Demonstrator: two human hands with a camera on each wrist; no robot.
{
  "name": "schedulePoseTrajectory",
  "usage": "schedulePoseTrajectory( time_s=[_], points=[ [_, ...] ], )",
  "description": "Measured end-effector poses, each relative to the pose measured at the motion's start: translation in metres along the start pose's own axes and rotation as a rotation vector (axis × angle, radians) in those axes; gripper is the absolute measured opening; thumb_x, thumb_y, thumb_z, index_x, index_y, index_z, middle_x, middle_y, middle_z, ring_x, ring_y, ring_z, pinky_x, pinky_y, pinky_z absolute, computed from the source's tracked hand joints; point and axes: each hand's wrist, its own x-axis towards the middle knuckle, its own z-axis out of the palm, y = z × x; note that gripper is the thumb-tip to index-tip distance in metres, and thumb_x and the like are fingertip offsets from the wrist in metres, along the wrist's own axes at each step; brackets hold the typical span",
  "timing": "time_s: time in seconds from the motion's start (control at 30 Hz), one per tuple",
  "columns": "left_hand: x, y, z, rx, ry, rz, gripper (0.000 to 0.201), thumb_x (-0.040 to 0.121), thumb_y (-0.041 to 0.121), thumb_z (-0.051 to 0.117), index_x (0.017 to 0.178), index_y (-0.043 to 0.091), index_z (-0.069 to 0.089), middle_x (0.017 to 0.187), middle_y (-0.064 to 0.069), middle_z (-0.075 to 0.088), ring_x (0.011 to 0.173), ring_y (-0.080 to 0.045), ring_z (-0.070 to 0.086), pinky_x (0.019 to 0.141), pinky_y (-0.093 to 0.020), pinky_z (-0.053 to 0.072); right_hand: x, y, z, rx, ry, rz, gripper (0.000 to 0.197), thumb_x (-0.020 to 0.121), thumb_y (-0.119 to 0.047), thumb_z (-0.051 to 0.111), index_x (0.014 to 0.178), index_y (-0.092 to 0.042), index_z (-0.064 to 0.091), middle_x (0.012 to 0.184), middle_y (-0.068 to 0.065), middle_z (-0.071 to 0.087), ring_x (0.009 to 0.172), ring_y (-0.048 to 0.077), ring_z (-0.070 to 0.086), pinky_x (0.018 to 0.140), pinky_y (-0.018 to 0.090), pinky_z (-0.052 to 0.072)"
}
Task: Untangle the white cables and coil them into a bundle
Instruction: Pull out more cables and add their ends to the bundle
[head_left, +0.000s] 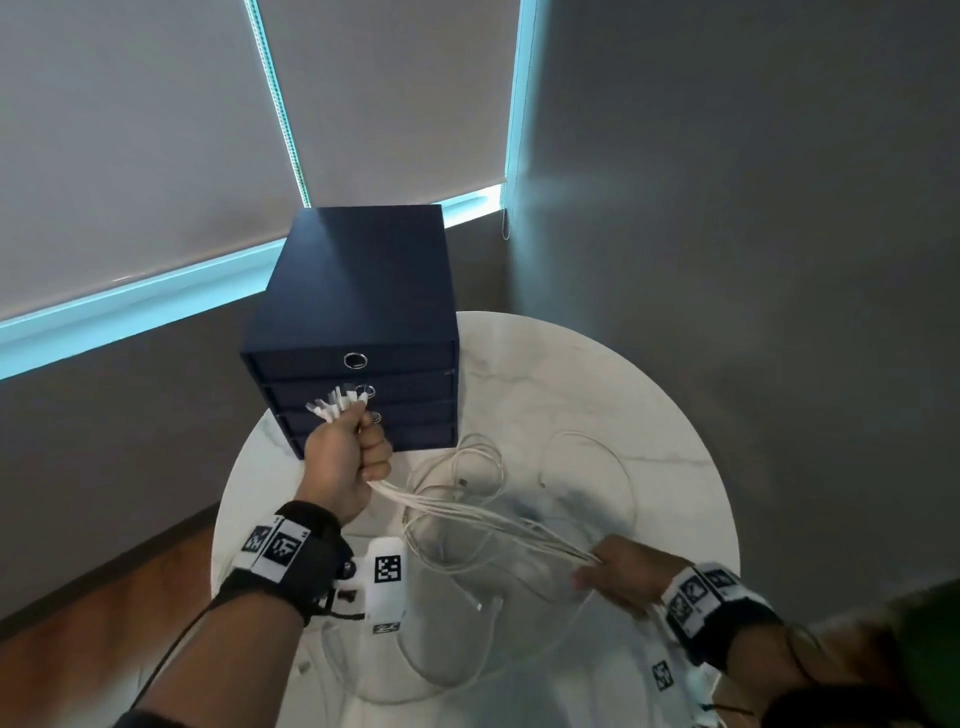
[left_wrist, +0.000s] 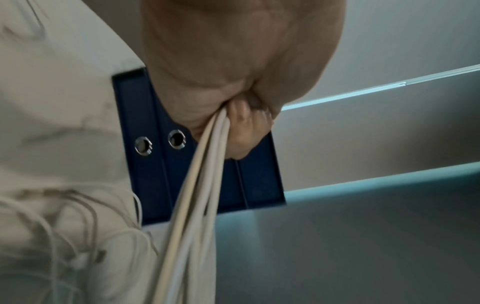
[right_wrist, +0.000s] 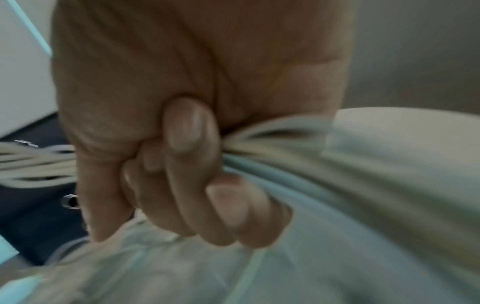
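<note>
Several white cables (head_left: 483, 514) run taut between my two hands above the round marble table (head_left: 649, 395). My left hand (head_left: 348, 462) grips one end of the bunch in a fist, and the connector ends (head_left: 337, 404) fan out above it. The left wrist view has the cables (left_wrist: 202, 185) leaving the fist (left_wrist: 241, 127) downward. My right hand (head_left: 628, 574), low at the front right, is curled round the same strands. In the blurred right wrist view its fingers (right_wrist: 189, 144) wrap the cables (right_wrist: 311, 154). Loose loops (head_left: 467, 467) lie tangled on the table.
A navy drawer box (head_left: 358, 312) with ring pulls stands at the table's back left, just behind my left hand. A grey wall rises to the right and window blinds hang behind. Wood floor (head_left: 104, 623) lies past the table's left edge.
</note>
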Motion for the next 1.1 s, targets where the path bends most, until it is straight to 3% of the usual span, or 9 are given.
schedulePoseTrajectory(
  time_s=[0.2,0.33,0.4,0.5,0.6,0.7,0.8,0.9,1.1],
  points=[
    [-0.002,-0.006,-0.024,0.103,0.039,-0.07,0.037,0.107,0.023,0.035,0.07,0.021,0.036,0.051,0.008,0.022,0.036,-0.005,0.018,0.031,-0.015,0.012,-0.016,0.059,-0.037,-0.261,0.209,0.203,0.027,0.091,-0.034,0.065,0.074,-0.025,0.046,0.072,-0.008,0.052,0.06,0.001,0.05,0.044,0.01,0.032],
    [-0.006,-0.028,-0.019,0.259,0.0,-0.131,0.036,0.105,0.021,0.039,0.069,0.021,0.037,0.055,0.006,0.021,0.04,-0.007,0.016,0.034,-0.015,0.012,-0.013,0.068,-0.072,-0.307,0.339,0.229,0.03,0.086,-0.037,0.071,0.064,-0.025,0.054,0.065,-0.01,0.056,0.067,0.009,0.061,0.053,0.016,0.039],
    [-0.01,-0.039,-0.015,0.306,-0.024,-0.137,0.035,0.104,0.018,0.038,0.069,0.022,0.037,0.057,0.005,0.021,0.042,-0.008,0.015,0.038,-0.016,0.01,-0.006,0.078,-0.08,-0.352,0.308,0.232,0.028,0.082,-0.039,0.073,0.062,-0.025,0.058,0.063,-0.009,0.059,0.074,0.016,0.068,0.059,0.022,0.043],
    [-0.016,-0.052,-0.007,0.329,-0.046,-0.131,0.035,0.104,0.017,0.038,0.07,0.022,0.038,0.056,0.006,0.024,0.041,-0.008,0.017,0.041,-0.017,0.011,0.0,0.074,-0.076,-0.436,0.158,0.265,0.032,0.068,-0.048,0.077,0.083,-0.023,0.062,0.062,-0.006,0.061,0.057,0.011,0.062,0.053,0.022,0.046],
    [-0.02,-0.065,-0.001,0.362,-0.029,-0.114,0.038,0.106,0.022,0.041,0.068,0.021,0.038,0.051,0.007,0.029,0.039,-0.009,0.02,0.041,-0.016,0.015,0.01,0.043,-0.066,-0.553,0.005,0.184,0.055,0.049,-0.072,0.071,0.082,-0.028,0.061,0.083,-0.008,0.069,0.079,0.012,0.067,0.074,0.031,0.054],
    [-0.017,-0.08,0.002,0.395,0.008,-0.129,0.041,0.106,0.023,0.043,0.066,0.02,0.038,0.049,0.006,0.031,0.037,-0.01,0.023,0.044,-0.016,0.016,0.032,0.009,-0.057,-0.347,0.135,-0.01,0.056,0.058,-0.08,0.065,0.073,-0.026,0.066,0.082,-0.008,0.068,0.082,0.012,0.064,0.083,0.033,0.05],
    [-0.014,-0.09,0.005,0.369,0.036,-0.135,0.042,0.106,0.024,0.043,0.065,0.019,0.036,0.05,0.004,0.03,0.037,-0.011,0.023,0.044,-0.017,0.017,0.054,-0.019,-0.035,-0.292,0.257,-0.13,0.029,0.08,-0.05,0.072,0.092,-0.024,0.069,0.1,-0.002,0.067,0.097,0.017,0.062,0.09,0.03,0.047],
    [-0.013,-0.094,0.01,0.343,0.058,-0.116,0.042,0.106,0.023,0.042,0.064,0.018,0.037,0.049,0.004,0.03,0.037,-0.011,0.023,0.041,-0.017,0.02,0.077,-0.024,0.005,-0.475,0.278,-0.056,0.034,0.092,-0.03,0.061,0.123,-0.018,0.057,0.131,0.006,0.051,0.119,0.024,0.052,0.098,0.029,0.042],
    [-0.015,-0.09,0.012,0.315,0.033,-0.084,0.043,0.107,0.024,0.043,0.064,0.019,0.036,0.051,0.005,0.026,0.039,-0.011,0.021,0.041,-0.018,0.021,0.088,0.002,0.043,-0.577,0.441,0.055,0.035,0.093,-0.014,0.04,0.128,-0.012,0.049,0.136,0.009,0.048,0.119,0.031,0.053,0.098,0.038,0.046]
  ],
)
